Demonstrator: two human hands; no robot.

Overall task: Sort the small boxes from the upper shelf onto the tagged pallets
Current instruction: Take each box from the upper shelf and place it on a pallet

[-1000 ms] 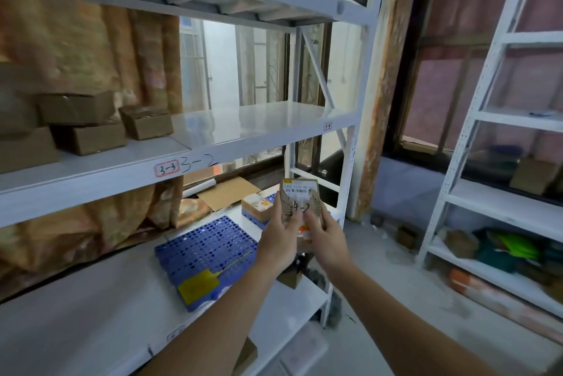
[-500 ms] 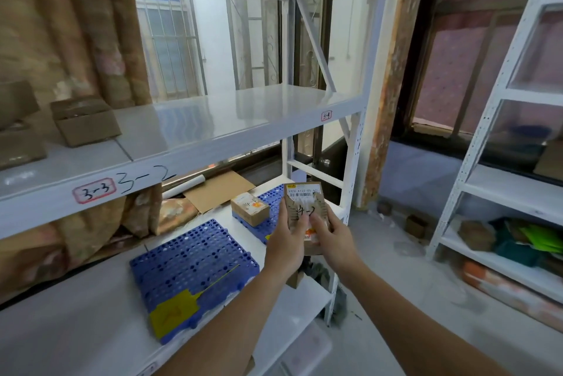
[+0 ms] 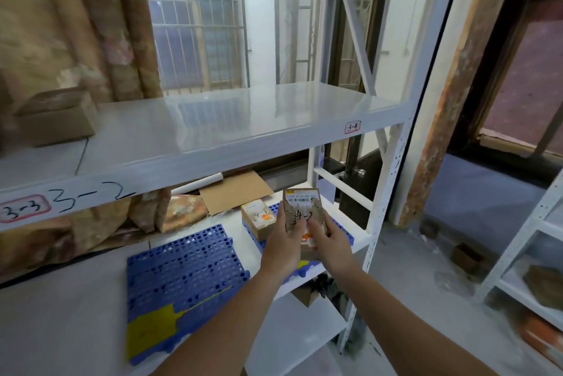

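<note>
Now the small box (image 3: 301, 217) sits lower and nearer the far blue pallet (image 3: 341, 229) than a moment ago, both grips clasping it: left hand (image 3: 281, 246), right hand (image 3: 330, 240). Brown cardboard, barcode label, handwritten "4-2"; the shelf edge (image 3: 213, 162) reads "3-2" and "3-4"

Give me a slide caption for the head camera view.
Both hands hold a "4-2" box above the far blue pallet.

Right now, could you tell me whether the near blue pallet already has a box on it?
No, the near pallet carries only its yellow tag; no box sits on it.
</note>
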